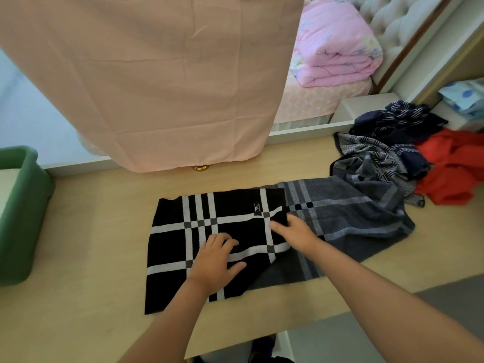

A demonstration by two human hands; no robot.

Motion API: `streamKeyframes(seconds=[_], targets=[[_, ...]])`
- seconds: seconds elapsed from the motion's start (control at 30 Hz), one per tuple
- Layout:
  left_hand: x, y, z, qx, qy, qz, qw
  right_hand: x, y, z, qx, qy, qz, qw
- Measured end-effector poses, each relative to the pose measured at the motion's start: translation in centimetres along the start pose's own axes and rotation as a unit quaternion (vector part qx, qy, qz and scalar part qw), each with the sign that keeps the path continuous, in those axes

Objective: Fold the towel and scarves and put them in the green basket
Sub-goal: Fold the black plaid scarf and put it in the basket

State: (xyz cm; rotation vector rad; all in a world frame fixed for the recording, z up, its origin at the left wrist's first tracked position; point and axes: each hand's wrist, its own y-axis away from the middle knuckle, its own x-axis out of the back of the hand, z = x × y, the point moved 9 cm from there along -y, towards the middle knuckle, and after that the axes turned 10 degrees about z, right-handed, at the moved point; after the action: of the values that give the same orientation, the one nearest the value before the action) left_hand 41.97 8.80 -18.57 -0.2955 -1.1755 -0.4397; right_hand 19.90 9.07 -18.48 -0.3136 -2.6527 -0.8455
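Black-and-white plaid knitted scarf lay half-folded on the pale wooden table, left hand pressing it flat with fingers spread, right hand at the folded edge, grip unclear; soft, light, limp cloth, likely best taken by its corners.
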Motion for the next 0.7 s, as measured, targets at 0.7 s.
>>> streamKeyframes(seconds=[0.7], targets=[[-1.2,2.0,1.6,0.044,0.043,-0.051,0.997,3.8,1.1,3.2,-0.029,0.127,0.043,0.991]])
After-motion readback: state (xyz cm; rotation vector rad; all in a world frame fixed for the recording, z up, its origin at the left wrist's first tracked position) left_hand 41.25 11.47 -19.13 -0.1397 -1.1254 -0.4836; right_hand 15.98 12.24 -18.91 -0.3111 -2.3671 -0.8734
